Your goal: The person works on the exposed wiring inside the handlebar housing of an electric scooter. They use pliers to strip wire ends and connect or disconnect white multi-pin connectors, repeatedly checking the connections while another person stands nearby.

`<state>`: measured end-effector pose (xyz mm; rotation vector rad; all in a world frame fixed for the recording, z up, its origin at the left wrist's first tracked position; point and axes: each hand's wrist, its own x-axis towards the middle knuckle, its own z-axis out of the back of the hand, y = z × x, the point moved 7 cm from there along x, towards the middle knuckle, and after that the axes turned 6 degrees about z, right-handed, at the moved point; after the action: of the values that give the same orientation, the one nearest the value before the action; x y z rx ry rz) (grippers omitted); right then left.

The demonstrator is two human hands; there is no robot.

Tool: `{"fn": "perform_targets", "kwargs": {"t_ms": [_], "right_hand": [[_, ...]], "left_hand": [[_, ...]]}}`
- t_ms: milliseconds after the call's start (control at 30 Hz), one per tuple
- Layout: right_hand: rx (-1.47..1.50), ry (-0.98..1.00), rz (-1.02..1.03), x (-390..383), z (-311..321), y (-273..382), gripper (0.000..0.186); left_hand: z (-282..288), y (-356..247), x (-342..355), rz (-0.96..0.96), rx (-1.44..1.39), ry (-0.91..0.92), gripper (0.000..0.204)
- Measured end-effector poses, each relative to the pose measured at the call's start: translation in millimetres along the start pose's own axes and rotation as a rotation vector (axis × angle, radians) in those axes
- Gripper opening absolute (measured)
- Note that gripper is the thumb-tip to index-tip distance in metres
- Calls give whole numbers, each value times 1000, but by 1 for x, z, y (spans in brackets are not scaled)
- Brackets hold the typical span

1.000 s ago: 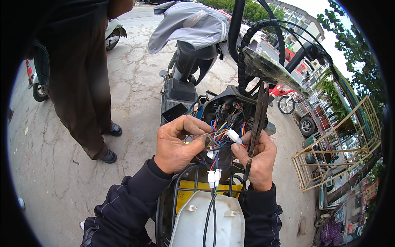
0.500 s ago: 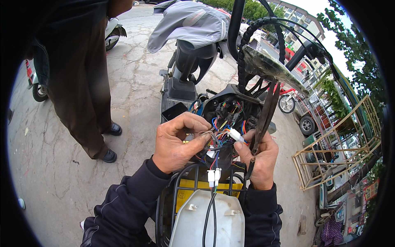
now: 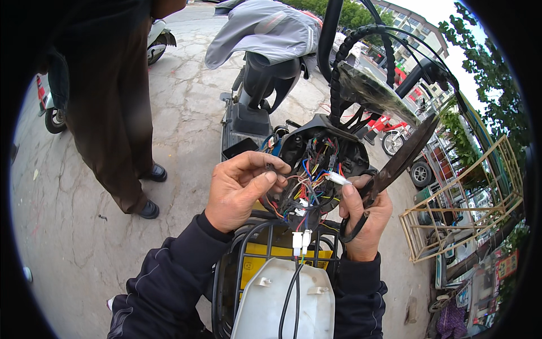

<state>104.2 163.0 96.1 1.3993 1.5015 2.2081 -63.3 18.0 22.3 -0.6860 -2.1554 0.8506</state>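
Observation:
My left hand (image 3: 240, 191) pinches thin wires and a small dark piece (image 3: 271, 167) at the left of a tangle of colored wires (image 3: 316, 164) in the scooter's opened black front housing. My right hand (image 3: 364, 217) holds long dark scissors (image 3: 401, 155), blades angled up to the right, with its thumb beside a white connector (image 3: 339, 178) on colored wires. Two white connectors (image 3: 297, 244) hang lower over a black rack above a yellow panel. A loose white plastic cover (image 3: 265, 305) lies below, with a black cable across it.
A person's dark-trousered legs (image 3: 127, 141) stand at my left. Another scooter seat carries a grey cover (image 3: 262, 31). A phone-like black rectangle (image 3: 240, 147) rests beside my left hand. A wooden crate frame (image 3: 429, 220) and red tricycle (image 3: 389, 135) are at the right.
The scissors have tilted from nearly upright toward the upper right. My left hand has moved slightly left and up, and a small dark piece now shows between its fingers.

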Motion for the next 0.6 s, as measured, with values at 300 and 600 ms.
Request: {"fn": "perform_targets", "kwargs": {"t_ms": [300, 600], "right_hand": [[91, -54, -38, 2, 8, -4, 21], [92, -50, -65, 2, 10, -8, 21]], "left_hand": [[2, 1, 3, -7, -98, -48, 19], [-9, -1, 0, 78, -26, 59, 23]]}}
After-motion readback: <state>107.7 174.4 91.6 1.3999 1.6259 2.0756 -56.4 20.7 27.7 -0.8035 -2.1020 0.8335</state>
